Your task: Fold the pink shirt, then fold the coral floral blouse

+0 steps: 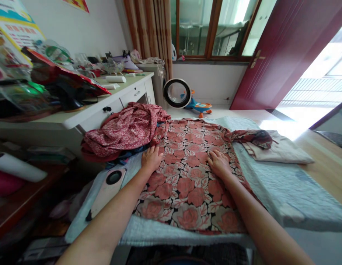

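A floral shirt (pixel 187 184) in pink, beige and black lies spread over a light blue padded cover (pixel 284 184). One of its sleeves (pixel 248 137) stretches out to the right. My left hand (pixel 152 159) rests on the shirt's left edge, fingers together and lying flat. On the right part of the cloth lies my right hand (pixel 218 162), palm down with its fingers slightly spread. Neither hand grips anything that I can see. A heap of red patterned cloth (pixel 126 129) is just beyond my left hand.
A pale phone-like object (pixel 108 189) with a round black camera lies left of the shirt. Folded beige cloth (pixel 284 152) sits to the right, partly under the sleeve. A cluttered desk (pixel 104 110) borders the left side. Behind are a washing machine (pixel 157 79) and red door (pixel 267 55).
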`<action>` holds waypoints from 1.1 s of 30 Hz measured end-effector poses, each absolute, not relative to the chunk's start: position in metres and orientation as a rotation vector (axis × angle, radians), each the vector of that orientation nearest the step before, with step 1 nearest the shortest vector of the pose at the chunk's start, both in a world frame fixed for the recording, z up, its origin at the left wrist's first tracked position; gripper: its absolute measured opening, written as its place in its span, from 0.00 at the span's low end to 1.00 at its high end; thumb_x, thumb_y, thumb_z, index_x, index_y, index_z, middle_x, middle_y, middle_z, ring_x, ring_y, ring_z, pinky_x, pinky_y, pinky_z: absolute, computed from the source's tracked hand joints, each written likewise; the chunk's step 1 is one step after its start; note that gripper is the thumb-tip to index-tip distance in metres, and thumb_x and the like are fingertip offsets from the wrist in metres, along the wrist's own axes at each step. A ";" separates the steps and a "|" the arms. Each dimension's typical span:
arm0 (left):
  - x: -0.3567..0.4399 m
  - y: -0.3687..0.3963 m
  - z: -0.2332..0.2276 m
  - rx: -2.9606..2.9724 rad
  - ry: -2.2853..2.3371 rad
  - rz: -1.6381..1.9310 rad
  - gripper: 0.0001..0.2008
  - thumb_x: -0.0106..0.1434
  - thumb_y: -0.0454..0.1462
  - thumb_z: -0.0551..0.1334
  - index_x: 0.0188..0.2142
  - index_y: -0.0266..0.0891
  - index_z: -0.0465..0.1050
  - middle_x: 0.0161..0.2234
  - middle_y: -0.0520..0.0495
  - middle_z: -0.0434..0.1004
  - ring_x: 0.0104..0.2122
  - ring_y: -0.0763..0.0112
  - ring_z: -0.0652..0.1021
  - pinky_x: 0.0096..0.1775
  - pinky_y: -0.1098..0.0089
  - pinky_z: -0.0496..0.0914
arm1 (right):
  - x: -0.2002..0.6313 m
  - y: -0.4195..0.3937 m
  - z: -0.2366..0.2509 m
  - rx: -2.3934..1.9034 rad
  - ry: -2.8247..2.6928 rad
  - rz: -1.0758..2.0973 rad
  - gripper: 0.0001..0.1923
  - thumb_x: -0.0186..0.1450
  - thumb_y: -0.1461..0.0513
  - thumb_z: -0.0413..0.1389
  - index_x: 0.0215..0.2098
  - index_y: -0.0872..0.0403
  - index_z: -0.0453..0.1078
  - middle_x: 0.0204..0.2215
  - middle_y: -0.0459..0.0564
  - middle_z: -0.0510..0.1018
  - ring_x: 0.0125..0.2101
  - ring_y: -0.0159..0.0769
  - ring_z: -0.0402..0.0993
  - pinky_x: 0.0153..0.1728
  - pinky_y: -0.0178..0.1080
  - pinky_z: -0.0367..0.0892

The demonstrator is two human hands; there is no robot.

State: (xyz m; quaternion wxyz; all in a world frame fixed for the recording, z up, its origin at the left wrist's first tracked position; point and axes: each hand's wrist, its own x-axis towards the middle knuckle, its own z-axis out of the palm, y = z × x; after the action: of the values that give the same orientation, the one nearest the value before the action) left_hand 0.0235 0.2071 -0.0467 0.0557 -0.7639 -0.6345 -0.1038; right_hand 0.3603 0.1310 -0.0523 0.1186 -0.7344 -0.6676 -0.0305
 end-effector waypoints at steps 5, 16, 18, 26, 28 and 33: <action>0.033 0.192 -0.043 -2.297 -1.784 -0.356 0.18 0.67 0.34 0.51 0.51 0.36 0.73 0.56 0.34 0.71 0.58 0.49 0.68 0.55 0.50 0.64 | 0.344 0.112 -0.048 -2.097 -1.966 -0.094 0.22 0.70 0.53 0.49 0.58 0.54 0.67 0.62 0.60 0.65 0.61 0.49 0.59 0.59 0.49 0.55; 0.093 0.264 -0.048 -2.661 -1.632 -0.371 0.23 0.68 0.43 0.55 0.59 0.37 0.65 0.59 0.38 0.71 0.59 0.60 0.70 0.60 0.62 0.63 | 0.348 0.115 -0.040 -2.097 -1.969 0.016 0.22 0.71 0.54 0.47 0.58 0.55 0.66 0.61 0.58 0.67 0.60 0.45 0.61 0.60 0.45 0.54; 0.082 0.273 -0.051 -2.642 -1.687 -0.337 0.24 0.68 0.44 0.54 0.60 0.35 0.64 0.61 0.36 0.69 0.61 0.59 0.69 0.61 0.61 0.62 | 0.362 0.114 -0.044 -2.141 -1.922 -0.037 0.21 0.71 0.54 0.47 0.58 0.54 0.67 0.60 0.56 0.68 0.60 0.45 0.61 0.60 0.46 0.53; 0.054 0.255 -0.053 -2.464 -1.815 -0.361 0.22 0.69 0.43 0.52 0.59 0.38 0.67 0.62 0.35 0.65 0.62 0.53 0.66 0.59 0.52 0.63 | 0.399 0.101 -0.055 -2.343 -1.640 -0.171 0.22 0.70 0.54 0.47 0.56 0.56 0.68 0.60 0.61 0.67 0.59 0.49 0.61 0.58 0.49 0.56; 0.063 0.236 -0.052 -2.468 -1.745 -0.384 0.22 0.69 0.42 0.53 0.59 0.39 0.67 0.63 0.35 0.65 0.64 0.52 0.64 0.61 0.49 0.59 | 0.390 0.101 -0.054 -2.329 -1.626 -0.185 0.21 0.69 0.54 0.48 0.55 0.56 0.68 0.60 0.61 0.67 0.60 0.50 0.60 0.58 0.50 0.55; 0.082 0.189 -0.054 -2.720 -1.536 -0.345 0.24 0.69 0.45 0.54 0.62 0.40 0.65 0.65 0.39 0.62 0.65 0.57 0.63 0.63 0.53 0.57 | 0.350 0.093 -0.050 -2.072 -1.948 -0.072 0.23 0.70 0.54 0.48 0.59 0.54 0.66 0.62 0.57 0.66 0.61 0.47 0.59 0.60 0.47 0.54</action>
State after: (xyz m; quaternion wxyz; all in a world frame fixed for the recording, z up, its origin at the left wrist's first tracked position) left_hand 0.0822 0.1886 -0.0544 -0.0007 -0.8655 -0.4886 -0.1099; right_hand 0.3502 0.0934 -0.0504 0.1481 -0.7203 -0.6772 -0.0250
